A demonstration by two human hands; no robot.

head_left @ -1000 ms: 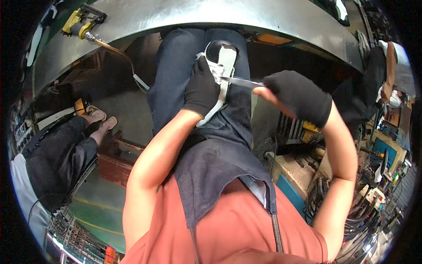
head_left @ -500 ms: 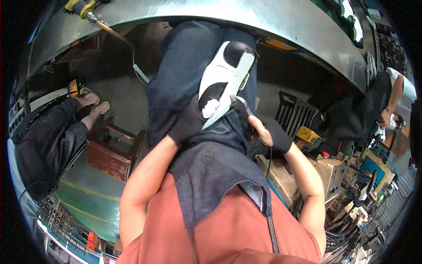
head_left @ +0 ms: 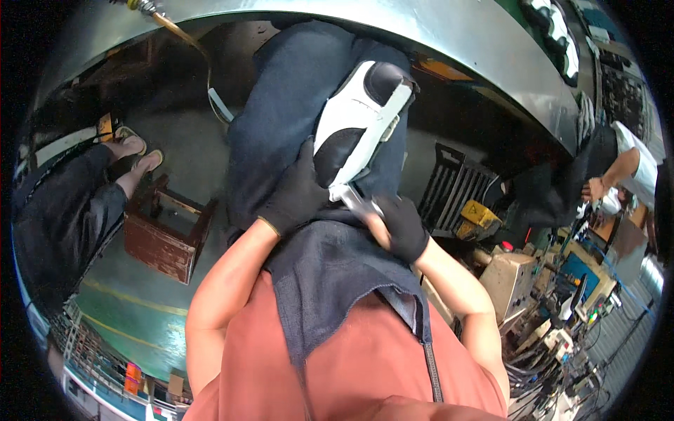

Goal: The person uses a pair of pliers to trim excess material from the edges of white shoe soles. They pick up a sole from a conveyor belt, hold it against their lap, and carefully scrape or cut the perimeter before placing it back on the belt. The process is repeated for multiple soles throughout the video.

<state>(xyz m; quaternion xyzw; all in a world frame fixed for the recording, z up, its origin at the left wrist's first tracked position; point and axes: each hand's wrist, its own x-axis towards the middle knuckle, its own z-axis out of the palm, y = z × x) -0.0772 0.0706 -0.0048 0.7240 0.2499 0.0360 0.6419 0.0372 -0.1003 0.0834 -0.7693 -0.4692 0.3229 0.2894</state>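
Observation:
A black-and-white shoe (head_left: 340, 114) lies tilted across my lap, its black toe pointing away and the pale edge of its sole facing right. My left hand (head_left: 298, 191), in a black glove with bare fingertips, grips the shoe's near end from the left. In my right hand (head_left: 401, 226), gloved the same way, is a short knife-like tool (head_left: 356, 202) with a flat metallic blade. Motion smears the blade, which points at the shoe's near end; whether it touches cannot be told. A dark apron (head_left: 330, 281) covers my waist.
A metal worktable (head_left: 421, 35) curves across the far side, with more black-and-white shoes (head_left: 558, 35) at its right. At left stand a wooden stool (head_left: 165, 242) and a seated person's legs (head_left: 91, 182). Machinery (head_left: 512, 281) crowds the right, near another person's arm (head_left: 618, 172).
My right hand has drawn the blade down and left, from beside the shoe's middle to its near end. The white wad by my left fingers no longer shows as before. The view has shifted slightly.

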